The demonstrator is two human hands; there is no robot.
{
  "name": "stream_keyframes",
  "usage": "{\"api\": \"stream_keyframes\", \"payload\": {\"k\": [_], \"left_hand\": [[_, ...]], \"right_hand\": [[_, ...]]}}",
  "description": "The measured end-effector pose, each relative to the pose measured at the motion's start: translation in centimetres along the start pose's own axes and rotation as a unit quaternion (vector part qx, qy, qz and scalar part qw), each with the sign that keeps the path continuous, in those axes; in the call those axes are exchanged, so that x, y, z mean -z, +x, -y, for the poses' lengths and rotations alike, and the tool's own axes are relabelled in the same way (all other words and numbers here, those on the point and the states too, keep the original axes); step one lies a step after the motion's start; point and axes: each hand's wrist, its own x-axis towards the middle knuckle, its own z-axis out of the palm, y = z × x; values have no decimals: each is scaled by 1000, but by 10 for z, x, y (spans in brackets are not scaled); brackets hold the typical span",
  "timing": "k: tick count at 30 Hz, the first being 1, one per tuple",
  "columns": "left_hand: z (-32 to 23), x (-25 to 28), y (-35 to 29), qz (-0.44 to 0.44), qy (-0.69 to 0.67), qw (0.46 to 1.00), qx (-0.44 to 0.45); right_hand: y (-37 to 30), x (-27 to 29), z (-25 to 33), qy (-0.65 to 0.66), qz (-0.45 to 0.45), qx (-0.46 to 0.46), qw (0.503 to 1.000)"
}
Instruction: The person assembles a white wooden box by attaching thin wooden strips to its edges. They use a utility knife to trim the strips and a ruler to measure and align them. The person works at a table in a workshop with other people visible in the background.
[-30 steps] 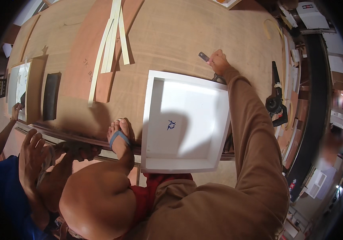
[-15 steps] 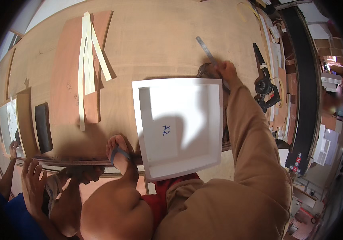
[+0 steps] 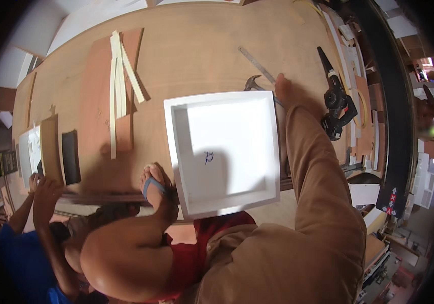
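Note:
My right hand (image 3: 283, 90) reaches past the far right corner of a white open box (image 3: 273, 152), its fingers closed on the near end of a steel ruler (image 3: 254, 60). The ruler points away and to the left over the bench. Beside that hand lies a claw hammer (image 3: 252, 82), its head showing beyond the box rim and its handle partly hidden. The shallow box has a handwritten blue mark inside and overhangs the near bench edge, close to my lap. My left hand is not in view.
A bare foot in a blue-strapped sandal (image 3: 153, 188) rests on the bench edge. Pale wood strips (image 3: 119, 76) lie on a reddish board (image 3: 92, 91). A black blower-like tool (image 3: 334, 99) lies right. A co-worker's hands (image 3: 44, 195) are at left, near a dark block (image 3: 71, 158).
The ruler in my right hand has swung left at its far end. The hammer head shows more plainly. The co-worker's raised hand has come to the bench edge. The view has shifted slightly.

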Motion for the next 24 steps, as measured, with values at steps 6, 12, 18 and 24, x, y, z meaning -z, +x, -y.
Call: {"api": "stream_keyframes", "payload": {"k": [6,12,18,24], "left_hand": [[26,-8,-70,-122,-8,990,66],[6,-8,-146,-361,-43,932,9],[-112,-126,-138,-98,-125,965,-209],[-127,-228,-128,-22,-29,974,-225]], "right_hand": [[-14,61,-30,181,-131,33,974],[-243,216,-3,705,148,101,686],[-375,138,-6,761,191,22,620],[-488,110,-26,719,272,-126,627]]}}
